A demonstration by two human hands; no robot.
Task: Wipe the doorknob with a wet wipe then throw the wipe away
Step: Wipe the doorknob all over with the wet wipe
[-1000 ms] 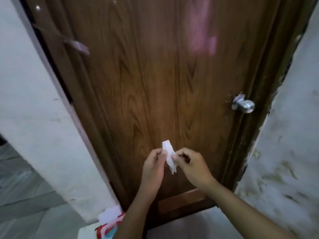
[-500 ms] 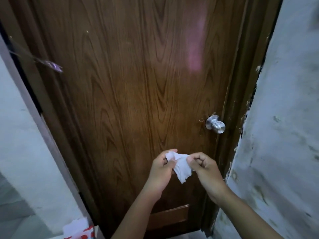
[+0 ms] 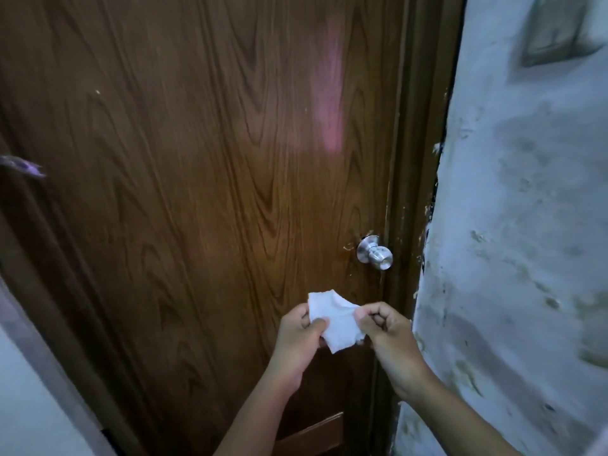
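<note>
A round silver doorknob (image 3: 376, 253) sticks out near the right edge of a brown wooden door (image 3: 214, 192). Below it and slightly left, a white wet wipe (image 3: 337, 319) is stretched between both hands. My left hand (image 3: 297, 340) pinches its left side with thumb and fingers. My right hand (image 3: 390, 337) pinches its right edge, fingers curled. The wipe is partly spread, a little crumpled, and hangs clear of the knob.
A dark door frame (image 3: 411, 159) runs down just right of the knob. A stained, peeling white wall (image 3: 526, 241) fills the right side. Another pale wall (image 3: 19, 390) stands at the lower left.
The view has risen and closed in on the door; the packet at the floor is out of sight. The wipe has been pulled wider between my hands, which now sit nearer the knob.
</note>
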